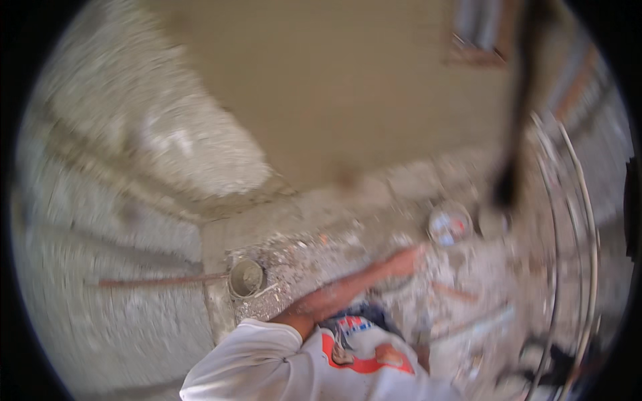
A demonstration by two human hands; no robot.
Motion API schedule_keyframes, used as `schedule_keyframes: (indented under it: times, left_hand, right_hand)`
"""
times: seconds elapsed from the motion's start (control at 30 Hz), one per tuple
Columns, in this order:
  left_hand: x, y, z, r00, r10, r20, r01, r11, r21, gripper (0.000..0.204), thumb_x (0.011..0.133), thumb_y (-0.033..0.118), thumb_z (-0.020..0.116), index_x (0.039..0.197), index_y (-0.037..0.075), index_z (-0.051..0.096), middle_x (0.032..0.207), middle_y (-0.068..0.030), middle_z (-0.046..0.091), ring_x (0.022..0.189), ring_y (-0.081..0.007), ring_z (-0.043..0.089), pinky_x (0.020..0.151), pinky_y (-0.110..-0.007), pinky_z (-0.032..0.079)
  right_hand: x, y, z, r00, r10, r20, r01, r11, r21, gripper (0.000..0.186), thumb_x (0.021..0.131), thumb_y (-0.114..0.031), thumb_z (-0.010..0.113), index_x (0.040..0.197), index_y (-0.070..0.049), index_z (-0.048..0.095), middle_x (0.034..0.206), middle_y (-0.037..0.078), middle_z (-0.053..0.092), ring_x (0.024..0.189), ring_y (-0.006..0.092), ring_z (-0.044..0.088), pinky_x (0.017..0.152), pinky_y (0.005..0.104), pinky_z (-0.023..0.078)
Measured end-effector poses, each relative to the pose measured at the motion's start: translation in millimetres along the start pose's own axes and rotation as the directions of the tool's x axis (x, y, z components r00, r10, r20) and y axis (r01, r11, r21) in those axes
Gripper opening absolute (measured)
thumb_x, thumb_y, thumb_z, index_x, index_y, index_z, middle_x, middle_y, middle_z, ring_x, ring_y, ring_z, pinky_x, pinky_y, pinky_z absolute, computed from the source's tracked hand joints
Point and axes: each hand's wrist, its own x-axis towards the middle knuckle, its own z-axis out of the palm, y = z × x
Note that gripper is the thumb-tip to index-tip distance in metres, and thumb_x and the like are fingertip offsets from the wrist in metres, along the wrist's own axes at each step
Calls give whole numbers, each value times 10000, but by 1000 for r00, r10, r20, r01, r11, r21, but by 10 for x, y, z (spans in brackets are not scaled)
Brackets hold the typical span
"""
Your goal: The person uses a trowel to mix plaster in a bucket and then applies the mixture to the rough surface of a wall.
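My left hand (404, 260) reaches out over the rubble-strewn floor, at the end of my bare forearm. It is blurred, so I cannot tell whether it holds anything. A greyish shape (391, 284) lies just below it, too unclear to name. Nearest beyond the hand is a round pale container (449, 224) with red and white bits in it, beside a second round container (493, 224). A bucket of grey material (246, 277) stands left of my forearm, with a pale stick beside it. My right hand does not show.
A smooth plastered wall (334, 87) rises ahead, with rough pale patches at left and a small framed opening (475, 33). A reddish bar (154, 281) runs along the left. Long pipes (582, 220) stand at the right. A blurred dark strip (515, 154) crosses the upper right.
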Motion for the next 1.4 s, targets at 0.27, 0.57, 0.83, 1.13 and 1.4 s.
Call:
schedule_keyframes:
  times: [0.27,0.57,0.83,1.13,1.4]
  left_hand:
    - [-3649,-2422,-149,926,-354,-133,355,696,624,255,922,310,587,1015,96,690,1104,-143,665,981,-363,648,821,-505,547]
    - [-7072,-2424,270,-45,-919,-392,999,-40,-22,390,963,349,484,1113,119,761,1164,-129,743,1097,-305,710,927,-463,564]
    - [-7527,-2710,519,287,-933,-218,928,214,305,323,986,321,506,1095,179,776,1097,-100,766,1022,-290,738,858,-476,576]
    - [-7381,-3053,287,416,-823,-387,907,406,112,240,883,300,621,966,117,752,965,-137,751,983,-333,727,837,-529,556]
    - [-7407,-2690,-388,-234,-901,-366,318,285,-904,332,953,290,578,847,2,703,788,-209,709,733,-322,703,653,-440,543]
  right_hand:
    - [545,-1708,978,963,-82,257,180,903,-389,263,935,-304,649,872,-50,677,673,93,635,550,232,619,463,392,478]
    - [306,-2316,2219,936,-117,332,310,720,-621,257,937,-290,643,839,-54,664,648,75,629,546,220,620,455,394,472]
    - [438,-1871,2774,880,37,474,279,767,-578,256,938,-278,637,810,-57,652,626,59,623,542,209,622,447,395,467]
    - [-1127,-2235,4989,859,-78,506,483,452,-750,321,990,-344,631,869,-50,676,608,47,577,521,157,552,489,350,429]
    - [-873,-2366,6039,828,72,556,495,373,-785,337,983,-374,661,905,-50,610,670,20,567,511,105,512,453,297,410]
